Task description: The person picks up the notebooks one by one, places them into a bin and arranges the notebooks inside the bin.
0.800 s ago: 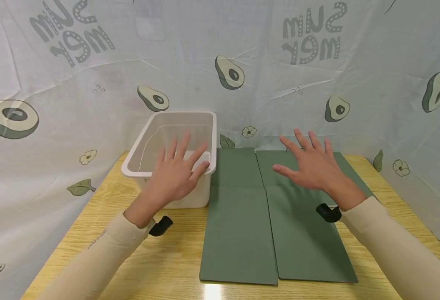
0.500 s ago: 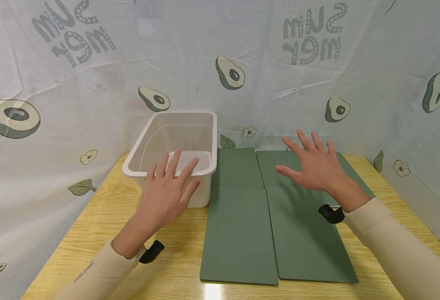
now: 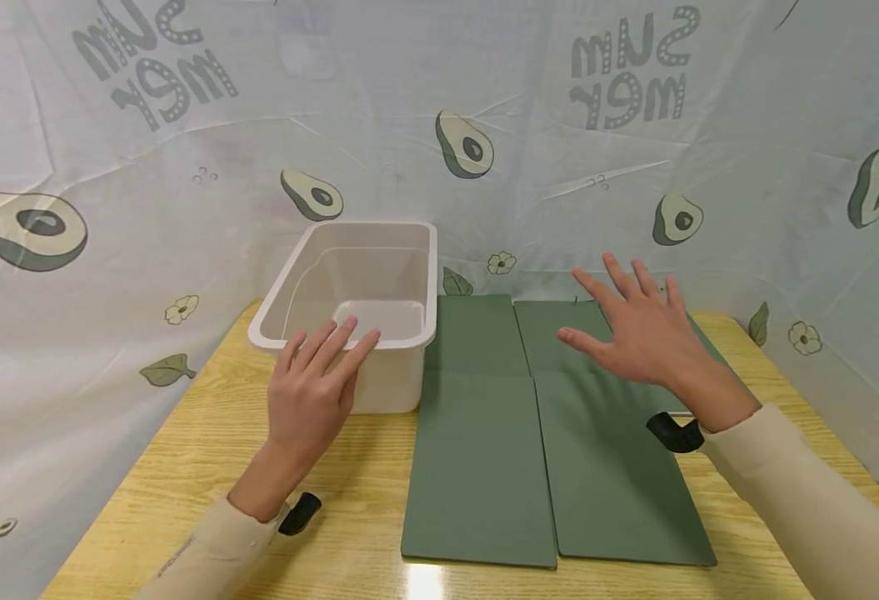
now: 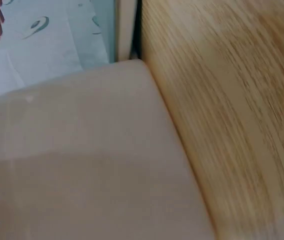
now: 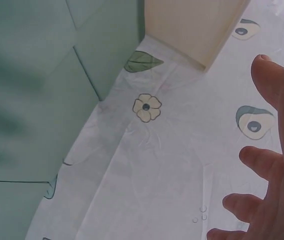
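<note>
A white plastic bin (image 3: 390, 379) stands on the left of the table, its inside visible and bare in the head view. My left hand (image 3: 307, 400) is at the bin's near side, fingertips at the front rim and fingers slightly bent. Its thumb is hidden, and contact with the rim cannot be made out. The bin's wall (image 4: 82, 150) fills much of the left wrist view. Over the dark green boards (image 3: 476, 467) hovers my right hand (image 3: 649, 337), its fingers spread and holding nothing. The right wrist view shows this hand's thumb and fingers (image 5: 262, 165) at the right edge.
Several green boards lie edge to edge on the wooden table (image 3: 357, 508), right of the bin. A pale cloth (image 3: 544, 167) printed with avocados hangs behind and around the table. Black wrist mounts (image 3: 675, 433) show at both cuffs.
My left hand has come back from above the bin's interior to its near rim, and its spread fingers have drawn closer together. The right hand has shifted slightly rightward, still spread.
</note>
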### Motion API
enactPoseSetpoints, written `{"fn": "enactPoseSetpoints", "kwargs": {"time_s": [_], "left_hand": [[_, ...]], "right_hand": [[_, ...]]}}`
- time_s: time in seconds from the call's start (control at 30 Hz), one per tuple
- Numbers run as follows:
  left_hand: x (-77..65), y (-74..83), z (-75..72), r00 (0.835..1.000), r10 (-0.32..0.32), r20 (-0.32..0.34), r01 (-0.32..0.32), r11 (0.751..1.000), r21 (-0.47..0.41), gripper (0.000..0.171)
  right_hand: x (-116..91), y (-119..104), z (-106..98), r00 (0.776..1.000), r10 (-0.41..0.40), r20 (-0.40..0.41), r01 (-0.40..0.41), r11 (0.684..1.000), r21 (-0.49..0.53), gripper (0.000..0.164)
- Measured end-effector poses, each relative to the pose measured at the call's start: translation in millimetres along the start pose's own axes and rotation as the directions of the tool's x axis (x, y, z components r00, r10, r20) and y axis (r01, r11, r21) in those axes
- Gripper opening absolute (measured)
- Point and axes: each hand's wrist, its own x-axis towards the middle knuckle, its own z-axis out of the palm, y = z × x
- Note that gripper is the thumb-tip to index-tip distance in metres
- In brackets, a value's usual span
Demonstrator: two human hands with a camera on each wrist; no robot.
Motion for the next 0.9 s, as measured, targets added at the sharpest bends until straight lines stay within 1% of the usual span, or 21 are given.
{"fn": "enactPoseSetpoints", "kwargs": {"time_s": [0.1, 0.27, 0.4, 0.5, 0.63, 0.7, 0.8, 0.9], "left_hand": [[-1.2, -0.1, 7.0, 0.998, 0.008, -0.067, -0.008, 1.0, -0.002, 0.047], [-2.5, 0.1, 13.0, 0.991, 0.011, -0.132, -0.012, 1.0, -0.006, 0.042], [-2.4, -0.4, 16.5, 0.982, 0.011, -0.186, -0.013, 1.0, -0.008, 0.037], [-3.6, -0.8, 17.5, 0.977, -0.005, -0.214, 0.002, 1.0, -0.015, 0.037], [-4.8, 0.7, 20.9, 0.967, -0.025, -0.254, 0.017, 0.999, -0.034, 0.037], [-5.1, 1.8, 23.4, 0.962, -0.028, -0.271, 0.018, 0.999, -0.041, 0.037], [-5.2, 2.8, 26.7, 0.959, -0.03, -0.28, 0.017, 0.999, -0.048, 0.036], [-6.2, 2.5, 28.0, 0.959, -0.03, -0.282, 0.017, 0.999, -0.048, 0.034]], "right_hand": [[-4.0, 1.5, -1.9, 1.0, 0.005, -0.002, -0.005, 1.0, 0.004, 0.088], [-11.3, 6.1, -3.3, 1.0, 0.015, -0.015, -0.014, 1.0, 0.008, 0.089], [-18.3, 10.6, -2.5, 0.999, 0.017, -0.032, -0.017, 1.0, 0.018, 0.09], [-24.0, 12.8, 0.8, 0.998, 0.003, -0.055, -0.002, 1.0, 0.019, 0.09], [-33.3, 17.9, 10.1, 0.997, -0.022, -0.079, 0.024, 1.0, 0.018, 0.09], [-39.0, 21.2, 16.9, 0.997, -0.024, -0.079, 0.026, 0.999, 0.027, 0.09], [-47.2, 25.1, 28.2, 0.998, -0.009, -0.058, 0.012, 0.999, 0.047, 0.089], [-52.8, 28.0, 40.8, 1.0, 0.009, -0.014, -0.007, 0.997, 0.075, 0.089]]}}
